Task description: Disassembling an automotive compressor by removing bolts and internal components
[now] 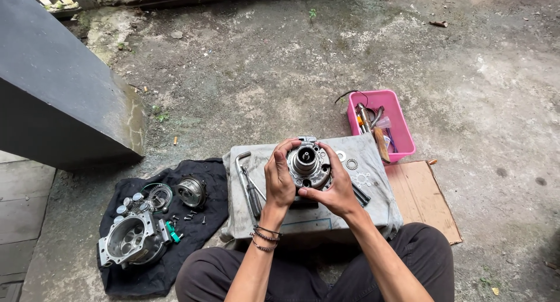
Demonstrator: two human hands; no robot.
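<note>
Both my hands hold a round metal engine part with a central hub, just above a low stand covered by a grey cloth. My left hand grips its left side, fingers curled over the top rim. My right hand cups its right and lower side. Beaded bracelets sit on my left wrist. An L-shaped wrench and a dark-handled screwdriver lie on the cloth left of my hands. Small washers and a bearing ring lie to the right.
A black cloth on the concrete floor at left carries a metal housing, a round drum part, small rollers and screws. A pink tray of tools stands at the back right. Cardboard lies under the stand. A dark slab rises at left.
</note>
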